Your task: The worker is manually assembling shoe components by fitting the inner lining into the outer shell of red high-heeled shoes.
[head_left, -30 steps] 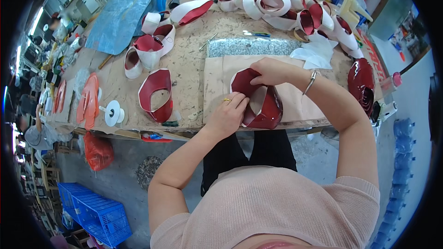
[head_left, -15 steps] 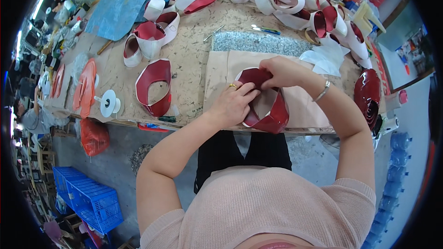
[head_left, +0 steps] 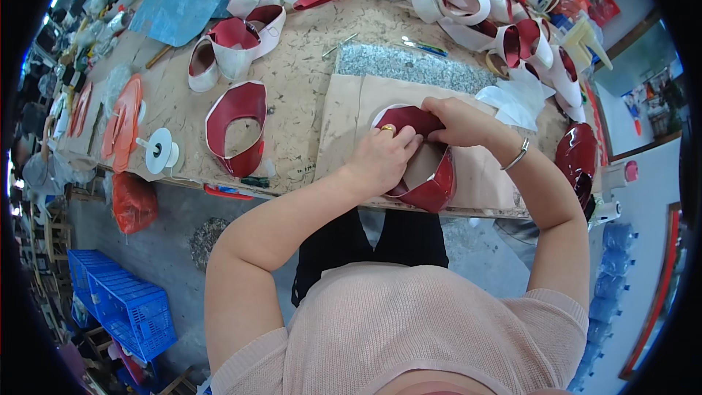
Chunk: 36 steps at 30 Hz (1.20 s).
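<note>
A dark red, white-edged shoe upper [head_left: 433, 192], closed into a loop, stands on the beige paper at the table's near edge. My left hand [head_left: 382, 158], ringed on one finger, reaches into it from the left with fingers bent against its far inner wall. My right hand [head_left: 463, 121] pinches the far right rim between thumb and fingers. The fingertips nearly meet, and the spot between them is partly hidden. Left of my forearm a similar red upper [head_left: 254, 159] stands on the table.
White uppers with red linings [head_left: 234, 58] stand at the far left, with several more [head_left: 464, 4] at the far right. A grey speckled slab [head_left: 409, 64], white sheets [head_left: 515, 99], a glossy red piece [head_left: 576, 153], a white spool [head_left: 161, 151] and blue crates [head_left: 124, 307] lie around.
My left hand has shifted slightly up and right, deeper over the upper's far wall. My right hand keeps its pinch. The whole view has tilted a little.
</note>
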Each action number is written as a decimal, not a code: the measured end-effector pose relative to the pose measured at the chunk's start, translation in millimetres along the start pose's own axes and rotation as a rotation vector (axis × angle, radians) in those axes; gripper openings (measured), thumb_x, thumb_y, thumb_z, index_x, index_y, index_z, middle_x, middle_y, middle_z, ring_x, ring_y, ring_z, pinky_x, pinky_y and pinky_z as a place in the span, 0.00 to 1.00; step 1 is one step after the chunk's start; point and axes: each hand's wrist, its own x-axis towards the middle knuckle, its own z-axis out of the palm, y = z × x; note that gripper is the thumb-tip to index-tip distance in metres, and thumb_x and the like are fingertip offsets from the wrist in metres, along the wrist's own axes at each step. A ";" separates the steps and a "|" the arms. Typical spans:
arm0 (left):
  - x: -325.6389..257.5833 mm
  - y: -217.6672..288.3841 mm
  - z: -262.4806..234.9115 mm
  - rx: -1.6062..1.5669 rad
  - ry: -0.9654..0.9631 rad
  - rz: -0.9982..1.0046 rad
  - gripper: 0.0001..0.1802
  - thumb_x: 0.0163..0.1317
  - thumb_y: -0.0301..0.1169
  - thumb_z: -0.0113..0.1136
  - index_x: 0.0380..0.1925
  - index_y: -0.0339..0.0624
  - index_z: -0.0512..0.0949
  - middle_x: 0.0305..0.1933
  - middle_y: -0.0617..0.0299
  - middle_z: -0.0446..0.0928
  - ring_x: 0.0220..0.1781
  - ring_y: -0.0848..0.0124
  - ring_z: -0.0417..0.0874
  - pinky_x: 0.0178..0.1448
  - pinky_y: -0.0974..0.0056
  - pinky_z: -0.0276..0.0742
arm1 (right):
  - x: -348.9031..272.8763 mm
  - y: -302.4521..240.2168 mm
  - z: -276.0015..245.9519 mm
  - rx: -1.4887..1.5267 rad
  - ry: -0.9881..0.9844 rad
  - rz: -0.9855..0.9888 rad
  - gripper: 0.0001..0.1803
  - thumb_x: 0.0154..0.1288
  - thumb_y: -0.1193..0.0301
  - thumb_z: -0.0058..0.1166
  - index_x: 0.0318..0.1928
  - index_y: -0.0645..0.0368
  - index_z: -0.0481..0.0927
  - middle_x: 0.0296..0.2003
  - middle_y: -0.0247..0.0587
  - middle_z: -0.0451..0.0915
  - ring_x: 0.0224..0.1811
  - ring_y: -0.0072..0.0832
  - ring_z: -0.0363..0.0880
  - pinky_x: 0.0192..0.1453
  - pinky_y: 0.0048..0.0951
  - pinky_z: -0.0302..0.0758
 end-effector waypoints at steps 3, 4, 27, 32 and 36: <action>-1.5 -2.6 -0.3 -0.006 0.064 0.022 0.24 0.52 0.30 0.56 0.53 0.46 0.76 0.42 0.61 0.71 0.39 0.65 0.75 0.44 0.62 0.74 | -1.6 4.2 2.5 0.039 0.024 -0.014 0.24 0.51 0.73 0.64 0.49 0.63 0.72 0.40 0.54 0.80 0.45 0.47 0.79 0.49 0.39 0.74; -2.3 -1.9 0.6 -0.015 0.087 0.024 0.23 0.52 0.30 0.56 0.52 0.47 0.76 0.42 0.61 0.71 0.39 0.65 0.75 0.44 0.62 0.74 | -2.2 6.3 2.8 0.039 0.031 -0.045 0.24 0.51 0.74 0.64 0.48 0.63 0.71 0.38 0.54 0.80 0.42 0.47 0.79 0.47 0.39 0.74; 52.9 7.7 11.7 -0.024 -0.253 0.128 0.28 0.55 0.26 0.53 0.60 0.41 0.69 0.55 0.58 0.69 0.56 0.64 0.71 0.57 0.61 0.70 | -35.4 55.7 11.0 0.167 0.071 0.165 0.22 0.47 0.74 0.69 0.40 0.63 0.71 0.34 0.45 0.77 0.38 0.35 0.77 0.42 0.31 0.75; 62.5 -9.8 34.3 -0.310 -0.064 0.442 0.29 0.59 0.26 0.49 0.63 0.35 0.64 0.66 0.51 0.63 0.69 0.60 0.63 0.68 0.60 0.63 | -32.1 65.2 17.8 0.239 0.101 0.108 0.22 0.47 0.76 0.68 0.40 0.63 0.71 0.32 0.43 0.77 0.35 0.34 0.77 0.40 0.31 0.74; 71.7 -14.8 41.7 -0.157 -0.140 0.312 0.34 0.66 0.45 0.48 0.66 0.34 0.58 0.70 0.48 0.58 0.75 0.54 0.52 0.75 0.57 0.52 | -38.6 54.2 15.0 0.291 0.120 0.153 0.27 0.46 0.77 0.68 0.48 0.64 0.71 0.30 0.41 0.76 0.33 0.32 0.76 0.39 0.31 0.74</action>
